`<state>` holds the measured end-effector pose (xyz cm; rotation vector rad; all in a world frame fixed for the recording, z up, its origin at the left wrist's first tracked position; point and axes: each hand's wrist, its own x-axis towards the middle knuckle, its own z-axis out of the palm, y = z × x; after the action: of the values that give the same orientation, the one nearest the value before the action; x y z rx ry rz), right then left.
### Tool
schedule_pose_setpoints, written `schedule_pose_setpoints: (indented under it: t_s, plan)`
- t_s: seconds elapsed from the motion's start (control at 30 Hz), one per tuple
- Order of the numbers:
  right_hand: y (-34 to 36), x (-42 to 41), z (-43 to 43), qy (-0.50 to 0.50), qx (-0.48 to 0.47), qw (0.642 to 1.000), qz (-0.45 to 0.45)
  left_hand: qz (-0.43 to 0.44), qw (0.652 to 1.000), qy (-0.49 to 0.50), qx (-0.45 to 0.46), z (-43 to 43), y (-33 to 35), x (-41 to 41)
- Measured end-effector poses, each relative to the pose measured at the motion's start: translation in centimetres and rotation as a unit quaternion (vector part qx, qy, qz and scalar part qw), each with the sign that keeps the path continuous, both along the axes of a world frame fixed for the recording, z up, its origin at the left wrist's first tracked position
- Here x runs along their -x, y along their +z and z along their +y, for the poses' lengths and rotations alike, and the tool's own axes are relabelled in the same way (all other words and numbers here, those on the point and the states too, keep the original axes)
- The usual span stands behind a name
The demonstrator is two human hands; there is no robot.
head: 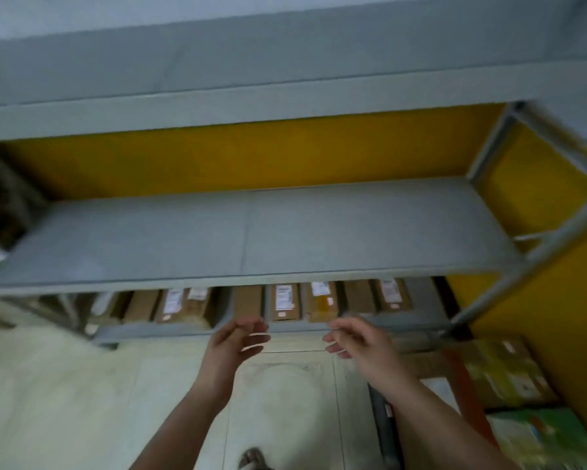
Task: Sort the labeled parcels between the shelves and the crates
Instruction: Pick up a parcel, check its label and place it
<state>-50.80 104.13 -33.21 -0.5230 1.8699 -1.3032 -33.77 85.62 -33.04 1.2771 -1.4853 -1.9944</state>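
- Head view: grey shelving fills the frame, and its middle shelf [251, 232] lies bare, which I'd judge leaves room for incoming stock.
- Lower shelf [420, 300] carries a row of labelled parcels [285, 301], labels facing out so they read at a glance.
- Reddish crate [463, 381] at right holds more packages, blurred.
- Left hand [237, 340] and right hand [356, 340] hover just before that row, fingers loosely spread, holding nothing, likely lining up a pick.

The one head-worn camera looked forward and steeply down from close before the grey shelves [251, 232], which filled the upper frame; the floor [81, 385] lay below.
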Motion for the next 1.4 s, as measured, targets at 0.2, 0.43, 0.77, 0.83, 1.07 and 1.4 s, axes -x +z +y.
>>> schedule_pose_setpoints:
  t_s: [0.2, 0.43, 0.77, 0.83, 1.07, 1.4]
  plan:
    - [0.1, -9.6, -13.6, 0.119, 0.004, 0.993, 0.006, 0.001, 0.990, 0.141, 0.001, -7.5, 0.6, -15.1]
    - [-1.4, -23.2, -28.3, 0.195, 0.006, 0.980, -0.035, -0.029, 0.975, 0.217, 0.025, -18.1, 1.8, -31.3]
    - [-4.6, -31.6, -44.1, 0.263, -0.057, 0.962, -0.053, -0.069, 0.964, 0.256, -0.001, -32.3, -1.9, -40.4]
    - [-6.5, -32.1, -47.9, 0.272, -0.076, 0.957, -0.058, -0.079, 0.962, 0.262, -0.021, -35.5, -3.9, -40.9]
    - [-19.9, -35.4, -62.7, 0.314, -0.203, 0.924, -0.077, -0.118, 0.945, 0.296, -0.079, -49.1, -16.1, -42.4]
    - [-45.6, -38.8, -77.5, 0.287, -0.301, 0.908, -0.051, -0.187, 0.938, 0.264, -0.128, -61.5, -40.4, -45.0]
